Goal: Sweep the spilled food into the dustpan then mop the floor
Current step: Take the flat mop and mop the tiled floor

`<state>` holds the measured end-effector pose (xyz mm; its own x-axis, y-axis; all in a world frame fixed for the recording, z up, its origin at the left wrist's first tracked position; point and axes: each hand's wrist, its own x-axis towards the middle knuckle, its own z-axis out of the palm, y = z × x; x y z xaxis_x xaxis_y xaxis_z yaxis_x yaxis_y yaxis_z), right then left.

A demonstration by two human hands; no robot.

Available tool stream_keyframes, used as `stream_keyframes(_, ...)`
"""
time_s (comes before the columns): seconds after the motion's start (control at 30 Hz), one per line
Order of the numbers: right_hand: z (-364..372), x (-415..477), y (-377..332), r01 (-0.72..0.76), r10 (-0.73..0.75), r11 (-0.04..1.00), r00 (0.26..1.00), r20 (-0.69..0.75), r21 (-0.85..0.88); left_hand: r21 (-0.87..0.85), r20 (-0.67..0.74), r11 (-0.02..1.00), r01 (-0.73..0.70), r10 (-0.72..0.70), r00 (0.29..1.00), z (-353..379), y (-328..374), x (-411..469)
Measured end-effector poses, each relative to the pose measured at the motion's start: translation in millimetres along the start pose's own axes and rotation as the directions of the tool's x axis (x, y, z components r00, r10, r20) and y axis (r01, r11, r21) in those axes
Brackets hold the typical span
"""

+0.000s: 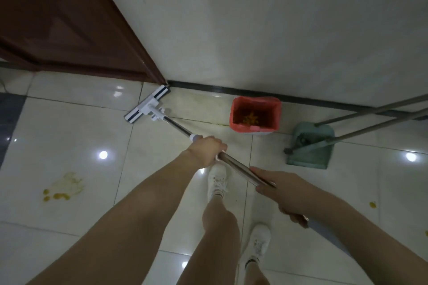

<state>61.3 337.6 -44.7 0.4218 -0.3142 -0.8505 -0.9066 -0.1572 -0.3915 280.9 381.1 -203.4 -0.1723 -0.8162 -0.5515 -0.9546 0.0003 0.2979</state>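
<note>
Now — left hand (206,151), right hand (284,194) — mop (177,125)

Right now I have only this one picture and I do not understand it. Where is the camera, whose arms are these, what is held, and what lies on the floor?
No machine here: a person wears a camera on the head, so the one picture looks down at their own arms and legs. Both hands grip the metal pole of a flat mop: the left hand lower down, the right hand near the top. The mop head rests on the tiled floor beside a brown door. By the wall stands a bin lined with a red bag, yellow scraps inside. Right of it sits a green dustpan with two long handles slanting away. Yellow spilled food lies on the tiles at left.
</note>
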Motion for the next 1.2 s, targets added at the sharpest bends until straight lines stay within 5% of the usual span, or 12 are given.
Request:
stream_keyframes(0.43,151,-51,53,-0.05,0.057,0.987,0.997,-0.043,0.156,-0.133,0.034,0.987,0.089,-0.086,0.996,103,69,-70)
stream_keyframes(0.73,302,-190,184,-0.152,0.192,0.921,0.979,-0.076,0.359,-0.257,-0.12,0.966,0.018,-0.05,0.991,237,244,-173)
stream_keyframes(0.9,358,-248,232,-0.193,0.241,0.899,0.968,-0.076,0.393,-0.25,-0.066,0.968,0.01,-0.027,0.997,279,320,-227)
stream_keyframes(1.2,371,-250,211,-0.198,0.256,0.877,0.963,-0.078,0.438,-0.23,-0.159,0.973,0.033,-0.071,0.985,281,309,-250)
